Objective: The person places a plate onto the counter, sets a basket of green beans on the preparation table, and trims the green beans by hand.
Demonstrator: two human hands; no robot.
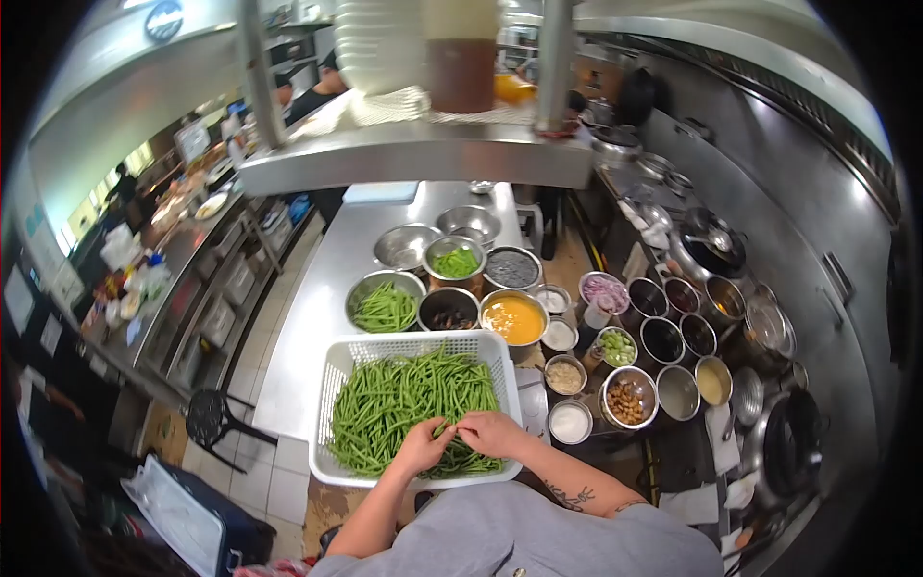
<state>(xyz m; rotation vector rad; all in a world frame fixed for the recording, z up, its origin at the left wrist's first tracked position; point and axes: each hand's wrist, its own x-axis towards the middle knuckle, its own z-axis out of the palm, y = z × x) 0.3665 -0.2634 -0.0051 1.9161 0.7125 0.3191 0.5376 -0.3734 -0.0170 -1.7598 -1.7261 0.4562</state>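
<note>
A white perforated basket (321, 413) full of green beans (404, 389) stands at the near end of the steel table. Over the beans' near right part, my left hand (424, 446) and my right hand (488, 435) meet at the fingertips. Both hands are pinched closed; what lies between the fingers is too small to make out. Just behind the basket, a steel bowl (360, 321) holds more green beans (386, 308).
Bowls of orange liquid (514, 318) and chopped greens (455, 263) stand behind the basket. Many seasoning containers, one with brown pieces (628, 398), fill the right side. A steel shelf (413, 159) crosses above the table. A black stool (213, 418) stands left.
</note>
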